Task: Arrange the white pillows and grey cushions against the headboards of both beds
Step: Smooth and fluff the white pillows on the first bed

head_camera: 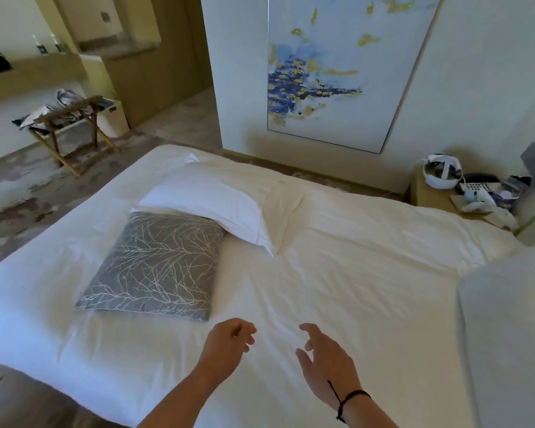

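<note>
A grey cushion (155, 267) with a pale branch pattern lies flat on the white bed (368, 273), left of the middle. A white pillow (217, 202) lies just behind it, its near edge resting over the cushion's far edge. My left hand (227, 341) hovers over the sheet near the cushion's right corner, fingers loosely curled and holding nothing. To its right, my right hand (325, 356) is spread open, also holding nothing. A padded grey-white headboard (507, 335) rises at the right edge of the view.
A bedside table (436, 196) at the far right carries a phone, a white headset and small items. A wooden luggage rack (71, 128) with bags stands on the floor at the left. A large blue and yellow painting (337, 72) hangs on the wall behind the bed.
</note>
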The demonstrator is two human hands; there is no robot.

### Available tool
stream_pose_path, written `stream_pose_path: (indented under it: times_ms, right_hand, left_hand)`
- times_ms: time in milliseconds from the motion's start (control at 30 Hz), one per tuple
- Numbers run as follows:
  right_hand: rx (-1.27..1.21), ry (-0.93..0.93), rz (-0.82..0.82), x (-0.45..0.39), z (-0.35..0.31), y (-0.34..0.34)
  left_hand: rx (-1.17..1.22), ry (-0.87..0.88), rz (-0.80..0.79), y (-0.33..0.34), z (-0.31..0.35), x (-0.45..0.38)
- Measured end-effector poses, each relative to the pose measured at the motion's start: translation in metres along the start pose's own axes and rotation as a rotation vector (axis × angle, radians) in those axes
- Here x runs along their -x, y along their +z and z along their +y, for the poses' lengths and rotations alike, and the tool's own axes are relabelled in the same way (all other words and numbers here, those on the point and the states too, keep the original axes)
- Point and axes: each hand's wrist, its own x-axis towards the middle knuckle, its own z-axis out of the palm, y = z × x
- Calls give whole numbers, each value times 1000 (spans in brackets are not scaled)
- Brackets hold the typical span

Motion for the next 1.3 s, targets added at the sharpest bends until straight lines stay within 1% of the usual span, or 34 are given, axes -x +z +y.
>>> stream_pose_path:
  times_ms: [67, 167, 233, 333, 467, 600, 767, 867, 967, 1167, 1233, 1300]
  right_hand:
    - [33, 0, -39, -11, -41, 21]
    - [192, -68, -78, -27, -91, 40]
    - [294, -123, -77, -36, -115, 47]
    - [322, -135, -56, -50, -134, 53]
    - [309, -122, -28, -67, -135, 60]
    - [236, -101, -22, -97, -128, 70]
    - [133, -92, 2, -147, -118, 85]
    - [100, -85, 4, -169, -113, 94]
    - [85, -58, 1, -182, -106, 103]
    - [128, -36, -58, -215, -94, 123]
    - [143, 9, -99, -224, -86, 139]
    - [160, 69, -166, -230, -76, 160]
  left_hand:
    - [-62, 25, 26, -49, -14, -12]
    - [-154, 67, 86, -107, -24, -25]
    - [-204, 94, 101, -132, -27, -32]
    - [-196, 107, 99, -150, -30, -43]
    - [-168, 97, 74, -148, -39, -50]
    - [-220, 56, 45, -144, -46, -61]
    - [-299, 1, 99, -158, -45, -90]
    - [-370, -5, 123, -167, -45, -112]
    - [-373, 2, 133, -173, -47, -130]
    - [-364, 10, 160, -172, -68, -173]
    - [-353, 17, 136, -161, -85, -194]
    - [-369, -12, 77, -144, -104, -216]
